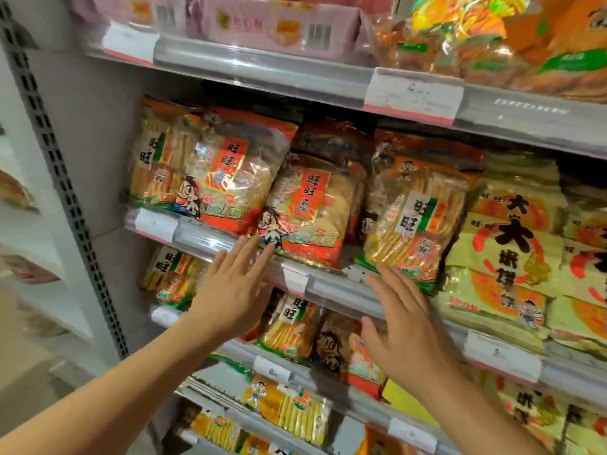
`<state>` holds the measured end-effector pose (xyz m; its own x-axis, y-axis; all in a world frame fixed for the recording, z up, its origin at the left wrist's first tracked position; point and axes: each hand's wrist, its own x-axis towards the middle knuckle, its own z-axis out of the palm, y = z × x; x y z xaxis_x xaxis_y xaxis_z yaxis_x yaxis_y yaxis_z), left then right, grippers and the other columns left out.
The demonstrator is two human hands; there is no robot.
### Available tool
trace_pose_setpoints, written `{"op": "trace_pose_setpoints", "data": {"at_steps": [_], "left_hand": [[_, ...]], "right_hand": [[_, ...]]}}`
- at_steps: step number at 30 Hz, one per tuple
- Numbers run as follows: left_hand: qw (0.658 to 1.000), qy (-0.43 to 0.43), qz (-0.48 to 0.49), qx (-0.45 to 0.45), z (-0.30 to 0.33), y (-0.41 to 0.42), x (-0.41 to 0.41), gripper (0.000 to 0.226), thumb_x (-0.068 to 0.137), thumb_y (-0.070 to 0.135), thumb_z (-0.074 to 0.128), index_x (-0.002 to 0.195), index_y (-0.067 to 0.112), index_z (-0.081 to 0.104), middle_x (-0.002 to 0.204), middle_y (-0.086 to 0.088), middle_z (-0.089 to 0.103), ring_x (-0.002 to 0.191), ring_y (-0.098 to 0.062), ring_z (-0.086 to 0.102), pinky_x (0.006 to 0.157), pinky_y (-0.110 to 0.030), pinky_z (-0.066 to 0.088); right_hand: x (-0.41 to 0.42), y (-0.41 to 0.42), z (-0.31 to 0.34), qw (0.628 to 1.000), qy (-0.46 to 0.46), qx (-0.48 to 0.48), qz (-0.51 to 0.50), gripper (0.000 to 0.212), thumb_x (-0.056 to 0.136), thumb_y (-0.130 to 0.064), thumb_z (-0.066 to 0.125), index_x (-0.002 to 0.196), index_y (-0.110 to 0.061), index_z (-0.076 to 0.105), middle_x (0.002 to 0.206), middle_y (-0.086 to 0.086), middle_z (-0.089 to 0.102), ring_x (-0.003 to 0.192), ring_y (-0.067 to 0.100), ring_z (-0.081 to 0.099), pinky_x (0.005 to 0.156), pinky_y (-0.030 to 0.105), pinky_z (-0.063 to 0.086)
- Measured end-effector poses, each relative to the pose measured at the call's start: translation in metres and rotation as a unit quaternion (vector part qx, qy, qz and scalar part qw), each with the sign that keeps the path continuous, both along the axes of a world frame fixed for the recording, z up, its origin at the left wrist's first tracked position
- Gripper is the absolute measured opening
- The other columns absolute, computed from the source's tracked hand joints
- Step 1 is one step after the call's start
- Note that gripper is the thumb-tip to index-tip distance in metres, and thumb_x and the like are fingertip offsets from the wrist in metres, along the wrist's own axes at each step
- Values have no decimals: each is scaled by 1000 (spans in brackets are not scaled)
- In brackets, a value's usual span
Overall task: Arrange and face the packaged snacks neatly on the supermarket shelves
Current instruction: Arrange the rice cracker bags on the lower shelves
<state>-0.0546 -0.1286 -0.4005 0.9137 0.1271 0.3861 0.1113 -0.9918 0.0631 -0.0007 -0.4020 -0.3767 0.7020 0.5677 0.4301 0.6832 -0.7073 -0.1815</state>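
Note:
Rice cracker bags stand on the middle shelf (335, 284). A red-label bag (226, 172) leans at the left, a second red-label bag (308, 211) tilts beside it, and a green-label bag (417, 218) leans to the right. My left hand (233, 290) is flat with straight fingers, its fingertips at the lower corner of the second red bag. My right hand (404, 326) is spread flat just below the green-label bag, in front of the shelf rail, holding nothing.
Yellow cracker bags (502, 254) are stacked at the right. Pink boxes (276, 24) and orange bags (492, 37) fill the top shelf. More snack bags (292, 330) sit on lower shelves. A perforated upright post (62, 178) bounds the left side. Price tags (414, 93) hang on rails.

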Motion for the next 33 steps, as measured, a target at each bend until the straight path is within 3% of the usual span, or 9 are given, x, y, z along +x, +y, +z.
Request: {"op": "trace_pose_setpoints", "data": {"at_steps": [3,7,13,19,24,28,31,33], "left_hand": [[999,-29,-12,26,0,8,-2,61,92,42,42,149,21,37,151,-11,43,141,-32,37,111,-54,32],[997,-37,-43,53,0,23,1,59,89,41,44,146,24,43,143,-10,52,134,-33,47,108,-55,38],[989,-111,-94,26,5,31,7,48,88,38,51,133,23,58,129,-7,59,120,-32,52,97,-44,40],[975,-116,-184,49,10,57,22,48,85,38,59,131,26,58,124,-3,60,109,-31,57,88,-44,46],[956,-100,-273,39,17,93,19,56,85,44,53,137,24,51,131,-1,57,114,-26,56,90,-45,49],[935,-136,-326,-20,23,129,22,50,84,34,53,132,18,55,127,-5,56,111,-25,53,88,-44,47],[932,-199,-297,-64,38,144,37,48,84,32,54,128,13,57,128,-11,52,115,-32,52,90,-48,44],[947,-230,-197,-111,52,152,51,56,85,40,55,132,10,52,133,-19,48,119,-39,47,95,-51,39]], "right_hand": [[17,51,15,996,11,79,40,57,93,-33,59,145,-25,40,151,-20,20,141,-1,7,113,22,4],[46,105,38,993,-18,102,57,56,92,-44,54,144,-24,44,157,-9,25,145,9,11,115,30,12],[62,129,28,998,-55,32,14,54,94,-56,41,142,-32,46,160,-5,21,149,17,5,119,44,11],[61,133,21,995,-96,-3,-30,54,92,-55,36,140,-32,49,158,-3,27,149,17,12,120,35,4],[56,137,20,994,-97,5,-46,49,93,-52,43,140,-38,45,159,-10,22,149,10,7,120,38,12],[46,134,21,994,-66,60,-64,44,96,-47,50,139,-37,46,158,-12,25,148,7,11,117,41,16],[30,117,18,971,-52,174,-156,39,94,-50,49,128,-33,57,149,-18,33,141,3,21,113,36,20],[24,97,21,942,-78,228,-236,36,92,-41,56,124,-26,59,145,-7,40,138,14,29,113,41,25]]}}
